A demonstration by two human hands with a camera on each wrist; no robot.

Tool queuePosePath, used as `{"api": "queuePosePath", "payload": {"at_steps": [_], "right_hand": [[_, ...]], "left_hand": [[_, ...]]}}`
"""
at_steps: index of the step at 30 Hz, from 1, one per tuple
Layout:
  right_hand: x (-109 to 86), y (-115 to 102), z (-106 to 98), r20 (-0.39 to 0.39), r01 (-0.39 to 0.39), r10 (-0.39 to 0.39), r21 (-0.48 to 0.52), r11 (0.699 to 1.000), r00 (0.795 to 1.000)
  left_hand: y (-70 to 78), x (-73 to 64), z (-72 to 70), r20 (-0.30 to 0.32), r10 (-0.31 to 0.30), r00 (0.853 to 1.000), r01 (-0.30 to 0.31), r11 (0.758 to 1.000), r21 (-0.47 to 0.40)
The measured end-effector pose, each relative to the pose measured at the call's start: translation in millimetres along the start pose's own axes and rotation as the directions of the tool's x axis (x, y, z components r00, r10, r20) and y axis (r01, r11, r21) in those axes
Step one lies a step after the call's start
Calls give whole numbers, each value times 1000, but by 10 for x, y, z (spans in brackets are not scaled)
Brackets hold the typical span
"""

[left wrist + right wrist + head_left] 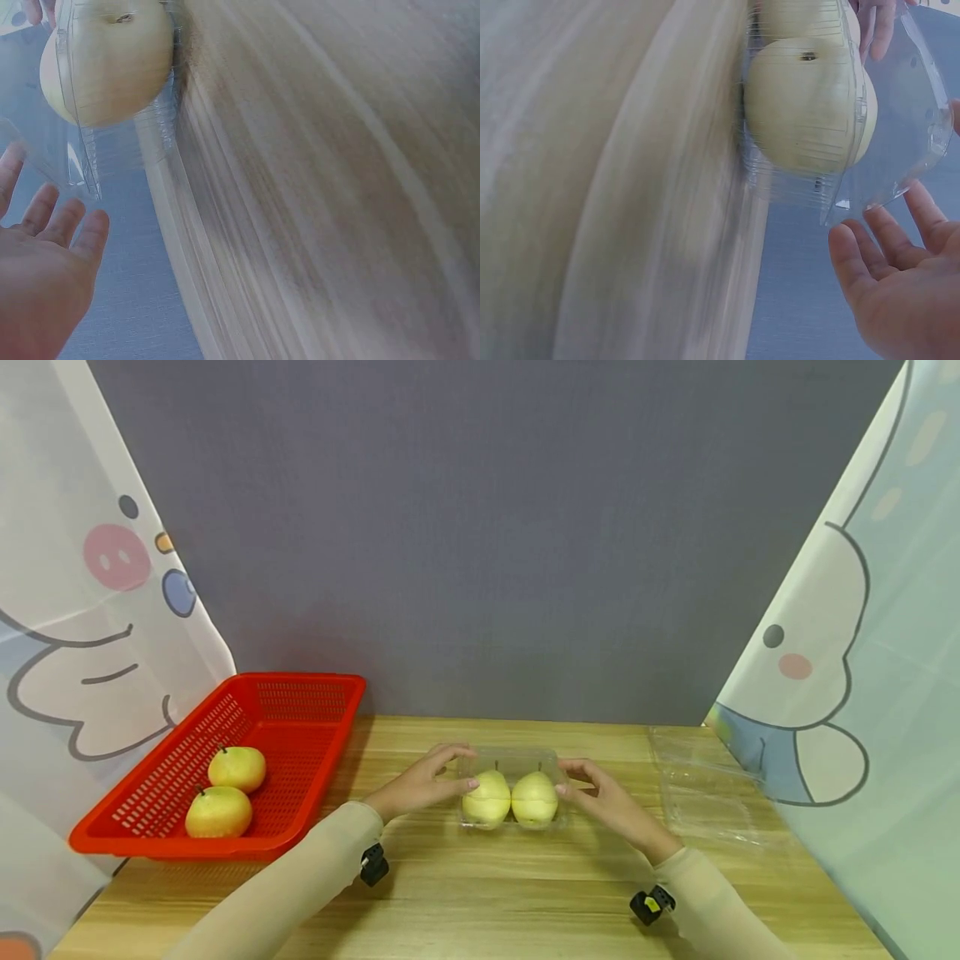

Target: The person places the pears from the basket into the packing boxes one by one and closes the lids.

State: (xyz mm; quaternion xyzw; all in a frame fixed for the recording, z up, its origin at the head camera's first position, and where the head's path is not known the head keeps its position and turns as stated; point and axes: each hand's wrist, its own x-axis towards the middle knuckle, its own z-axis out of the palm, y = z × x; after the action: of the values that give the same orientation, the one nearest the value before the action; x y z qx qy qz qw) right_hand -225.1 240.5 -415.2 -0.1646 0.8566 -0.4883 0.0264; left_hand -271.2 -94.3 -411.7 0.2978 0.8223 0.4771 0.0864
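A clear plastic clamshell box (pixel 510 760) holds two yellow pears (pixel 535 799) side by side on the wooden table. Its lid (pixel 904 112) stands partly raised over the fruit. At the left side of the lid, my left hand (pixel 431 781) holds the edge, thumb toward the front and fingers farther back. My right hand (pixel 611 806) holds the opposite edge the same way. In the right wrist view its fingertips (pixel 885 221) touch the lid's rim. The left thumb is out of sight in the left wrist view.
A red plastic basket (pixel 326 777) with two more pears (pixel 219 812) stands at the left. Another clear plastic container (pixel 708 797) lies open at the right on the table (pixel 480 902). A grey panel (pixel 480 543) rises behind, with printed cloths (pixel 877 652) on both sides.
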Motion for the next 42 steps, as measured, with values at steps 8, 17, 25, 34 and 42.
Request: {"api": "queuePosePath", "payload": {"at_steps": [8, 17, 25, 34, 42], "right_hand": [[-29, 38, 17, 20, -2, 2, 10, 1000, 1000], [-60, 69, 35, 42, 17, -18, 14, 1000, 999], [-73, 80, 58, 49, 19, -20, 22, 1000, 999], [-78, 87, 65, 52, 0, 0, 4, 1000, 999], [-80, 77, 55, 56, -3, 3, 5, 1000, 998]], "left_hand": [[-66, 2, 14, 6, -4, 1000, 4, 1000, 13], [-92, -33, 36, 14, 1, 1000, 0, 1000, -8], [-99, -74, 43, 35, -7, 999, 5, 999, 53], [-161, -77, 31, 23, 6, 1000, -5, 1000, -15], [-148, -152, 38, -29, -184, 983, 181, 980, -82]]}}
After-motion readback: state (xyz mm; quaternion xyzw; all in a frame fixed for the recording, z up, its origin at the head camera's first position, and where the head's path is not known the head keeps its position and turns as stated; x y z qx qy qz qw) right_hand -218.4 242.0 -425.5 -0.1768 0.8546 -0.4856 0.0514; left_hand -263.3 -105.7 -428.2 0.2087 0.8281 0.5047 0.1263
